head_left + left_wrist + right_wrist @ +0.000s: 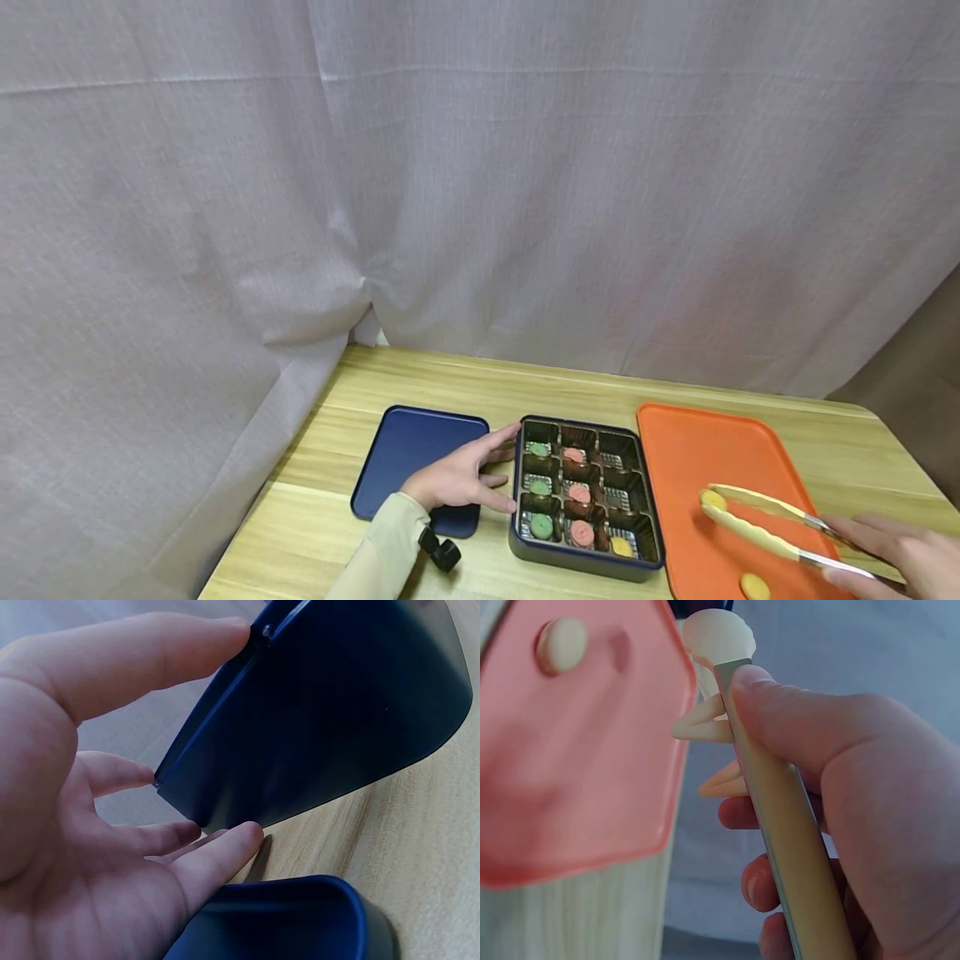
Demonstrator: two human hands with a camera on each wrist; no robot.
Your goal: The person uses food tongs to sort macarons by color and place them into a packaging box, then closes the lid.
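My right hand (892, 554) grips a pair of tongs (780, 817) with metal arms and cream scalloped tips. Between those tips is a yellow macaron (713, 499), over the orange tray (697, 442). Another yellow macaron (754, 586) lies near the tray's front. My left hand (465, 475) rests with spread fingers against the left side of a dark blue box (337, 712). Inside the box, a divided brown insert has green macarons (541, 526) in the left column, pink macarons (581, 533) in the middle, and one yellow macaron (622, 547) in the front right compartment.
A dark blue lid (412, 450) lies left of the box, partly under my left forearm and hand. The wooden table (300, 533) ends at a grey curtain (480, 208) behind. The orange tray stands close along the box's right side.
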